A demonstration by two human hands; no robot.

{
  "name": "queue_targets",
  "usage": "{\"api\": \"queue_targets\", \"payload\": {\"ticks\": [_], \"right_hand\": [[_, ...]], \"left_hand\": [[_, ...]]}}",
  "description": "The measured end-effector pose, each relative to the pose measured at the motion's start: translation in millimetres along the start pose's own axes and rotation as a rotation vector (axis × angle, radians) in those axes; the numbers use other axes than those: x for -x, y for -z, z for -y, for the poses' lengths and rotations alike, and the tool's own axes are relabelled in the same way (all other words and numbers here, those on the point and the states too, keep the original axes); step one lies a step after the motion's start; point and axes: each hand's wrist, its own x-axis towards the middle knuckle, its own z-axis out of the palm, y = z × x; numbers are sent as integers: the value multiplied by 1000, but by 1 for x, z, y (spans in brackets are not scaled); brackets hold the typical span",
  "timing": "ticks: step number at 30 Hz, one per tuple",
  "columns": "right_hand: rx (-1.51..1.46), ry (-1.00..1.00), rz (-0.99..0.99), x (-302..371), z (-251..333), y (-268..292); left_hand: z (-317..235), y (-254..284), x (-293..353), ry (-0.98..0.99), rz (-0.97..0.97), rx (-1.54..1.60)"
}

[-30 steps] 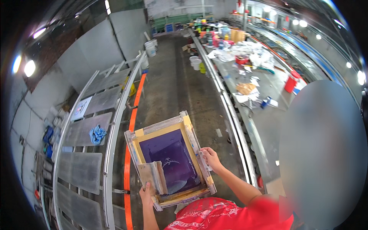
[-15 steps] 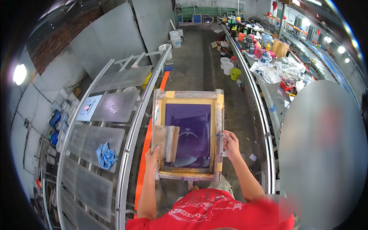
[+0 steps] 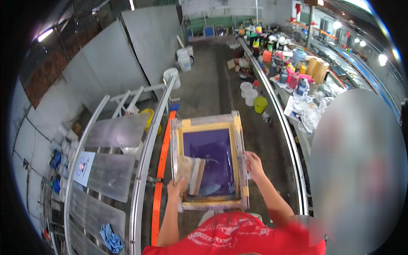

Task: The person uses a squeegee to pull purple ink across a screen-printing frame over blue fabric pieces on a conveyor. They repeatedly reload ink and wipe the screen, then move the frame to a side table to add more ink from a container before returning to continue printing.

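A big printing screen (image 3: pixel 209 161) is being held out in front of the body, over the grey floor (image 3: pixel 208 91). It has a pale frame with yellow tape around it, and a purple sheet is stretched in the middle. It is being kept almost flat, with its long side pointing away from the person.

The left hand (image 3: pixel 175 190) is being closed on the near left corner of the frame. The right hand (image 3: pixel 254 162) is being closed on the right edge, a bit farther up. So the screen is being gripped from both sides, and most of it is lying ahead of the two hands.

A wooden squeegee (image 3: pixel 191 173) is being carried inside the frame, on the left side of the purple sheet. It is lying just beside the left hand, so that hand is the nearer one to it. Whether it is being touched by the fingers cannot be told.

To the left, a long metal rail (image 3: pixel 144 157) with an orange strip (image 3: pixel 160 170) is running beside the screen. Clear plates (image 3: pixel 106 174) are lying beyond it, and a blue rag (image 3: pixel 111 238) is resting on one of them. To the right, a messy work table (image 3: pixel 306 106) with bottles and buckets is standing.
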Motion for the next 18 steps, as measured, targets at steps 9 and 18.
{"api": "queue_targets", "payload": {"ticks": [9, 18], "right_hand": [[97, -50, 228, -263, 36, -73], [0, -1, 80, -492, 106, -134]], "left_hand": [[28, -64, -211, 149, -109, 107], [-95, -178, -491, 111, 21, 10]]}}
